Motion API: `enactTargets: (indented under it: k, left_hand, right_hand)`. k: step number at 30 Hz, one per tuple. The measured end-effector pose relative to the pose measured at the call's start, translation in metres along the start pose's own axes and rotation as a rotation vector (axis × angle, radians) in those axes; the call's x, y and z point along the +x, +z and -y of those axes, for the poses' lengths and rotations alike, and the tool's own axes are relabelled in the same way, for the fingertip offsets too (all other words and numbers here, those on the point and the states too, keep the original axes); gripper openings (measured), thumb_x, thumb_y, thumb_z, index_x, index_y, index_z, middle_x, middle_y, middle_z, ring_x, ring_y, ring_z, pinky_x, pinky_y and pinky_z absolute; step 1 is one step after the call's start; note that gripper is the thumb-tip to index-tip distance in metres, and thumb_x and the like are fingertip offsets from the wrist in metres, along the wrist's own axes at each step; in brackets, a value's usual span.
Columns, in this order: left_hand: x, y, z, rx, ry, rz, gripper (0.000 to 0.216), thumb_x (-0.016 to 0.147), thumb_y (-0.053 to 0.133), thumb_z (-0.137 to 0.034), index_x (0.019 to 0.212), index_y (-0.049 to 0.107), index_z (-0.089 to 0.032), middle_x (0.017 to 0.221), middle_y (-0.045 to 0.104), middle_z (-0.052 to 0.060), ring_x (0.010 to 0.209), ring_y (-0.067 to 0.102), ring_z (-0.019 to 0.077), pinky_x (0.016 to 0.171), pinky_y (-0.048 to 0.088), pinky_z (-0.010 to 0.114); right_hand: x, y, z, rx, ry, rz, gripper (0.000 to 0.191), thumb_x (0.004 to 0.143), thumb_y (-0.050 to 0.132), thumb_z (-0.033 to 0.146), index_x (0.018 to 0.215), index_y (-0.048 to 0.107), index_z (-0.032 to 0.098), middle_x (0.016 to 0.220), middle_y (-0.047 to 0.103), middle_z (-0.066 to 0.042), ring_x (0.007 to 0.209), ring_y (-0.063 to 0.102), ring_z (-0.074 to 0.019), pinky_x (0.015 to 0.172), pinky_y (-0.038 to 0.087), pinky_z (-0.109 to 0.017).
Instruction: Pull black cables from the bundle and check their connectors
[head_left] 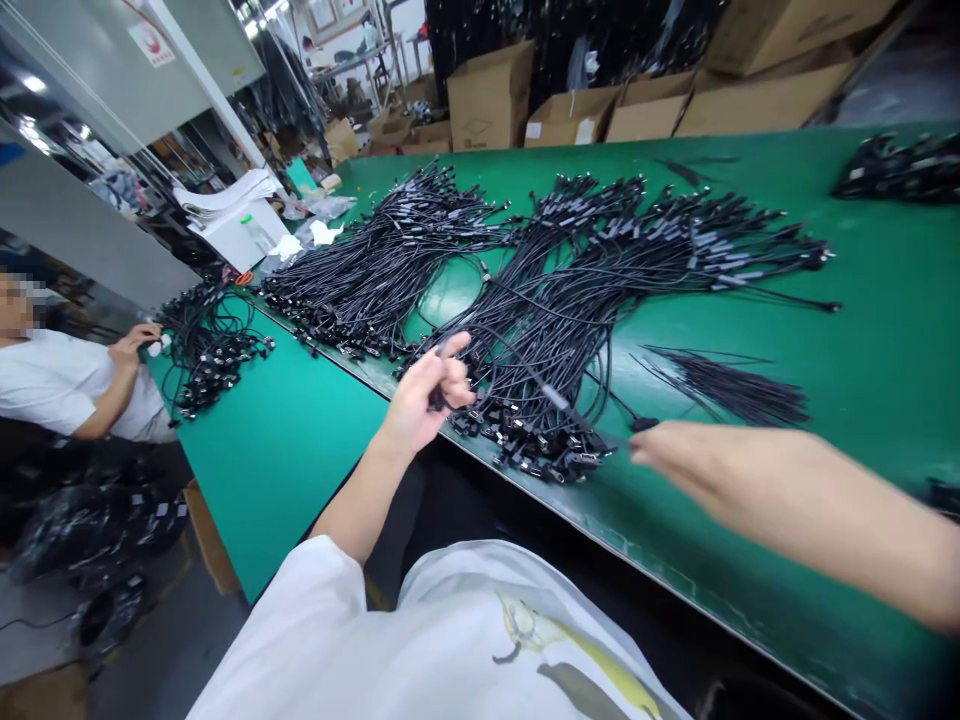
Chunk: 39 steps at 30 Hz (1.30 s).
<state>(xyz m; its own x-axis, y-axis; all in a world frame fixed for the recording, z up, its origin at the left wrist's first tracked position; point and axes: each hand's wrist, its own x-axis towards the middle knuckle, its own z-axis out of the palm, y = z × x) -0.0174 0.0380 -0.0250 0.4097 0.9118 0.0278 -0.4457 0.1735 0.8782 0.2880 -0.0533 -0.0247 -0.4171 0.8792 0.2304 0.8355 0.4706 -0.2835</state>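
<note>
My left hand is closed in a pinch on a black cable at the near edge of a big pile of black cables on the green table. My right hand is smeared by motion, next to the connector ends of that pile; a thin black cable end sits at its fingertips, and I cannot tell whether it holds it. A bundle of thin black ties lies just beyond the right hand.
A second cable heap lies to the left. A person in a white shirt sits at far left handling more cables. Cardboard boxes line the far edge. Another black bundle rests at far right.
</note>
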Motion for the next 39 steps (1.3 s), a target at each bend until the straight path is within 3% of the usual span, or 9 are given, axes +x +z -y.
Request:
enactTargets:
  k: [2, 4, 7, 11, 17, 21, 26, 32, 39]
  left_hand:
    - [-0.003, 0.015, 0.014, 0.245, 0.051, 0.174, 0.032, 0.092, 0.057, -0.042, 0.113, 0.066, -0.019, 0.093, 0.067, 0.004, 0.090, 0.065, 0.0142, 0.087, 0.052, 0.028]
    - [-0.009, 0.029, 0.026, 0.474, 0.068, 0.350, 0.033, 0.094, 0.054, -0.044, 0.107, 0.068, -0.017, 0.105, 0.068, 0.008, 0.105, 0.063, 0.0195, 0.098, 0.047, 0.033]
    - [-0.016, 0.040, 0.033, 0.497, -0.012, 0.469, 0.035, 0.095, 0.051, -0.047, 0.100, 0.066, -0.015, 0.080, 0.065, 0.004, 0.074, 0.063, 0.0134, 0.076, 0.050, 0.028]
    - [-0.009, 0.045, 0.038, 0.117, -0.132, 0.277, 0.039, 0.086, 0.061, -0.054, 0.087, 0.059, -0.016, 0.059, 0.045, -0.005, 0.046, 0.041, 0.0063, 0.049, 0.036, 0.022]
    - [-0.004, 0.055, 0.066, -0.101, -0.328, 0.208, 0.055, 0.083, 0.052, -0.070, 0.069, 0.049, -0.017, 0.061, 0.049, -0.001, 0.068, 0.058, 0.0143, 0.076, 0.047, 0.031]
    - [-0.012, 0.053, 0.084, -0.146, -0.275, 0.131, 0.053, 0.087, 0.046, -0.069, 0.071, 0.041, -0.019, 0.054, 0.036, -0.007, 0.050, 0.039, 0.0080, 0.061, 0.038, 0.026]
    - [-0.018, 0.040, 0.094, 0.236, -0.168, 0.353, 0.051, 0.089, 0.045, -0.066, 0.077, 0.050, -0.017, 0.057, 0.044, -0.005, 0.054, 0.044, 0.0100, 0.061, 0.036, 0.027]
    - [-0.023, 0.038, 0.089, 0.458, -0.240, 0.572, 0.058, 0.085, 0.042, -0.073, 0.073, 0.050, -0.017, 0.065, 0.049, -0.001, 0.064, 0.046, 0.0121, 0.068, 0.040, 0.030]
    - [-0.026, 0.064, 0.091, 0.202, -0.357, 0.391, 0.053, 0.078, 0.060, -0.069, 0.084, 0.058, -0.016, 0.080, 0.058, 0.003, 0.077, 0.057, 0.0153, 0.079, 0.048, 0.032]
  right_hand:
    - [0.013, -0.006, 0.034, 0.140, -0.135, 0.166, 0.046, 0.099, 0.031, 0.044, 0.072, 0.061, 0.023, 0.068, 0.066, -0.001, 0.056, 0.060, -0.0146, 0.052, 0.039, -0.028]
    - [0.030, -0.012, 0.050, 0.253, -0.118, 0.163, 0.045, 0.098, 0.035, 0.044, 0.066, 0.057, 0.021, 0.060, 0.059, 0.000, 0.050, 0.052, -0.0123, 0.050, 0.035, -0.026]
    - [0.052, -0.011, 0.045, 0.427, 0.079, -0.090, 0.035, 0.092, 0.049, 0.048, 0.072, 0.059, 0.020, 0.064, 0.058, -0.001, 0.057, 0.050, -0.0125, 0.056, 0.037, -0.025]
    - [0.061, 0.027, 0.038, 0.776, 0.287, -0.347, 0.038, 0.081, 0.062, 0.054, 0.093, 0.059, 0.018, 0.091, 0.063, -0.006, 0.084, 0.057, -0.0183, 0.074, 0.046, -0.030]
    - [0.059, 0.060, 0.063, 1.442, 0.608, -0.539, 0.041, 0.083, 0.064, 0.054, 0.070, 0.050, 0.018, 0.056, 0.029, 0.007, 0.048, 0.024, -0.0061, 0.044, 0.023, -0.021]
    - [0.063, 0.048, 0.067, 1.815, 0.647, -0.441, 0.053, 0.069, 0.078, 0.057, 0.061, 0.042, 0.019, 0.058, 0.030, 0.006, 0.052, 0.036, -0.0065, 0.050, 0.041, -0.020]
    - [0.057, 0.051, 0.080, 1.640, 0.632, -0.563, 0.053, 0.074, 0.066, 0.070, 0.091, 0.061, 0.020, 0.079, 0.058, -0.002, 0.081, 0.062, -0.0173, 0.066, 0.054, -0.028]
    - [0.051, 0.052, 0.084, 1.524, 0.411, -0.600, 0.050, 0.073, 0.071, 0.064, 0.084, 0.046, 0.022, 0.085, 0.049, 0.003, 0.047, 0.046, -0.0045, 0.040, 0.038, -0.021]
    - [0.060, 0.041, 0.073, 1.525, 0.459, -0.687, 0.039, 0.089, 0.057, 0.058, 0.086, 0.048, 0.021, 0.071, 0.041, 0.006, 0.040, 0.029, -0.0008, 0.034, 0.020, -0.015]
